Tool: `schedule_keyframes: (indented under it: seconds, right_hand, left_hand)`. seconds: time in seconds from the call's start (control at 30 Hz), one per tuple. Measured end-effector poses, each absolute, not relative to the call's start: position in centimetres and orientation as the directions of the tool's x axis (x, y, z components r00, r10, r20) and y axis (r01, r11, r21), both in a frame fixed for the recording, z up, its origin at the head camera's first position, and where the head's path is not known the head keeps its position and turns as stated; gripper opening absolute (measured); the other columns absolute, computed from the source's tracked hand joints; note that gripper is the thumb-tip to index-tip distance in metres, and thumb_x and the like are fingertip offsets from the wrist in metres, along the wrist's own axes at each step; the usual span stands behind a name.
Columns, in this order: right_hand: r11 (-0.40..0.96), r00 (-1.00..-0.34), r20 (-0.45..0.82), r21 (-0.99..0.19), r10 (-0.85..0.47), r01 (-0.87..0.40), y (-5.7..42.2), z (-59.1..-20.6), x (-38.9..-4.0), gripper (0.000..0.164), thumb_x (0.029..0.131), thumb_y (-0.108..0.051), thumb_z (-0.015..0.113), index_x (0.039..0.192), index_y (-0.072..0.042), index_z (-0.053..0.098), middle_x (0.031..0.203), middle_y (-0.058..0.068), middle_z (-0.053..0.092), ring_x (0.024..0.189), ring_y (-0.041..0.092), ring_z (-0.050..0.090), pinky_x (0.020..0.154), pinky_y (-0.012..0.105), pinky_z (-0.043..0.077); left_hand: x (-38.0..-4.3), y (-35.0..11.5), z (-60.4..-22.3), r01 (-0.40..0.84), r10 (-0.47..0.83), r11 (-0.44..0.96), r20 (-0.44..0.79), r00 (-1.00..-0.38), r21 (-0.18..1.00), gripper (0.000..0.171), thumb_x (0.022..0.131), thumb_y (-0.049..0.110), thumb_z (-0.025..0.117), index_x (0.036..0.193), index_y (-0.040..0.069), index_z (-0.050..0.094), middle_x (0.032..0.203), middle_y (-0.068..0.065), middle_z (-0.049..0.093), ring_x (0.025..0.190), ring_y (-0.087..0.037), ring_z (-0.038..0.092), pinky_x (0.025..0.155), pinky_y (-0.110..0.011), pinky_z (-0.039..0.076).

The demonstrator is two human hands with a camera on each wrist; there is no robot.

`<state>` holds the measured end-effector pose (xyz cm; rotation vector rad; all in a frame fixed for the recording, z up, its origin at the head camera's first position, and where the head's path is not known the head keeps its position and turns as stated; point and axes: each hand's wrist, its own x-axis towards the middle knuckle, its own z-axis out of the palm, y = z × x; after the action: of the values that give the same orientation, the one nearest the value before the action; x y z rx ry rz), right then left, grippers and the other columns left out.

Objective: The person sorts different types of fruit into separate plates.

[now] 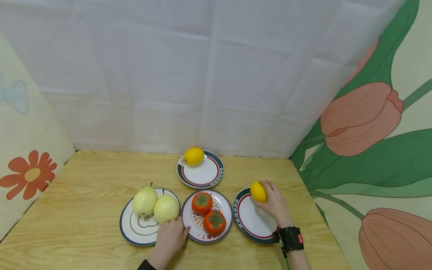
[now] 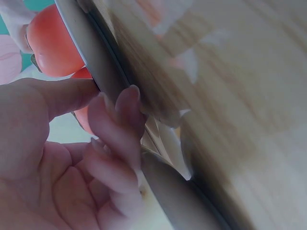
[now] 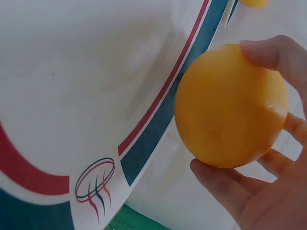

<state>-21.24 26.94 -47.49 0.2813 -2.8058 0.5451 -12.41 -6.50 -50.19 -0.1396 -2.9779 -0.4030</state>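
Observation:
My right hand (image 1: 274, 204) grips a yellow lemon (image 1: 258, 192) over the far rim of a white plate (image 1: 251, 221) with a dark green and red border. Fingers and thumb wrap the lemon (image 3: 231, 106) in the right wrist view. Down at the front, my left hand (image 1: 171, 235) pinches the left rim of the middle plate (image 1: 224, 202); the thumb lies over the rim, with the fingers curled at its outer side (image 2: 108, 72). Two orange persimmons (image 1: 214, 222) lie on that plate. Two pale green pears (image 1: 166, 208) sit on the left plate (image 1: 129, 228), right beside the left hand.
A second lemon (image 1: 194, 156) rests at the left rim of the back plate (image 1: 202, 176). All the plates stand on a wooden table (image 1: 94, 180). A white cloth (image 1: 152, 75) hangs behind, and flower-printed panels (image 1: 371, 168) flank both sides.

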Motion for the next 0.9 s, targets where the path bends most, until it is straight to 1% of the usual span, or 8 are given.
schedule_keyframes:
  seconds: [0.13, 0.3, 0.57, 0.73, 0.9]
  right_hand:
    - [0.912, -0.951, 0.283, -0.343, -0.127, -0.224, 26.9, -47.5, -21.1, 0.070, 0.065, -0.015, 0.086, 0.127, -0.011, 0.053, 0.124, 0.014, 0.054, 0.105, 0.033, 0.058, 0.090, 0.052, 0.048]
    - [0.913, -0.967, 0.231, -0.359, -0.111, -0.191, 26.7, -47.7, -21.0, 0.068, 0.065, -0.013, 0.085, 0.125, -0.013, 0.053, 0.125, 0.012, 0.053, 0.106, 0.033, 0.057, 0.091, 0.053, 0.048]
    - [0.915, -0.978, 0.183, -0.368, -0.103, -0.165, 26.5, -47.6, -20.7, 0.069, 0.066, -0.013, 0.086, 0.125, -0.013, 0.052, 0.126, 0.012, 0.051, 0.106, 0.035, 0.056, 0.090, 0.055, 0.047]
    - [0.922, -0.986, 0.139, -0.361, -0.096, -0.141, 26.5, -47.1, -20.9, 0.066, 0.069, -0.021, 0.084, 0.125, -0.014, 0.050, 0.131, 0.013, 0.047, 0.110, 0.036, 0.053, 0.090, 0.055, 0.047]
    - [0.919, -0.976, 0.171, -0.347, -0.135, -0.188, 25.5, -45.9, -21.6, 0.068, 0.073, -0.033, 0.080, 0.130, -0.013, 0.050, 0.138, 0.015, 0.046, 0.118, 0.039, 0.051, 0.094, 0.055, 0.044]
  left_hand:
    - [-12.5, -6.6, -50.1, 0.104, 0.073, 0.961, 0.130, -0.989, 0.255, 0.035, 0.080, 0.033, 0.071, 0.073, 0.002, 0.057, 0.058, -0.009, 0.055, 0.051, -0.026, 0.056, 0.045, -0.037, 0.041]
    - [-12.4, -6.6, -50.2, 0.113, 0.077, 0.961, 0.150, -0.986, 0.253, 0.035, 0.079, 0.032, 0.072, 0.072, 0.002, 0.056, 0.057, -0.008, 0.054, 0.049, -0.026, 0.055, 0.044, -0.036, 0.040]
    - [-12.3, -6.6, -50.4, 0.121, 0.079, 0.959, 0.171, -0.982, 0.255, 0.034, 0.079, 0.031, 0.072, 0.072, 0.002, 0.056, 0.057, -0.009, 0.054, 0.049, -0.027, 0.055, 0.044, -0.037, 0.040]
    - [-12.3, -6.5, -50.3, 0.122, 0.078, 0.957, 0.170, -0.982, 0.262, 0.033, 0.079, 0.031, 0.072, 0.072, 0.002, 0.057, 0.058, -0.009, 0.055, 0.050, -0.027, 0.056, 0.044, -0.037, 0.040]
    - [-12.2, -6.6, -50.4, 0.115, 0.068, 0.957, 0.182, -0.981, 0.266, 0.033, 0.078, 0.030, 0.073, 0.071, 0.002, 0.056, 0.057, -0.009, 0.055, 0.050, -0.027, 0.056, 0.044, -0.037, 0.040]
